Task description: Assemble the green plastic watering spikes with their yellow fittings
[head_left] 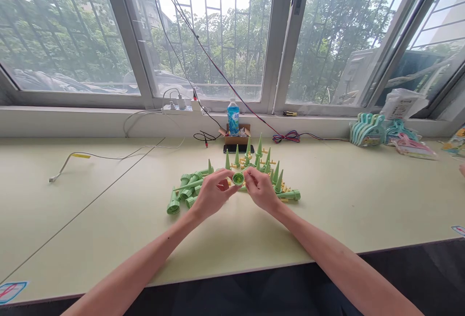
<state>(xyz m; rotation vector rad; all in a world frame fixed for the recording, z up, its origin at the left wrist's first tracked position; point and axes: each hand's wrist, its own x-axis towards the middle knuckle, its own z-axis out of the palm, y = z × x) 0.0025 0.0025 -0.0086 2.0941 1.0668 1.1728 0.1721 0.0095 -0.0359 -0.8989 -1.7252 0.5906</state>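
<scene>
Between thumb and fingers, my left hand (214, 191) grips a green plastic watering spike (238, 179), its round open end turned up towards me. Some yellow shows inside that opening. My right hand (259, 188) is closed in a pinch against the spike's right side; whatever its fingertips hold there is hidden. Behind and around both hands lies a pile of similar green spikes (173, 203), some standing on their wide ends with points up, others on their sides. Small yellow plastic pieces (285, 185) are scattered among them, mostly at the right.
Behind the pile are a dark phone (238, 149), a small cardboard box (237, 139) and a blue bottle (233, 118). Cables (286, 136) run along the back; a white cable (105, 157) crosses the left. Packs of small hangers (366, 129) stand back right. Another person's hand (462, 169) shows at the right edge.
</scene>
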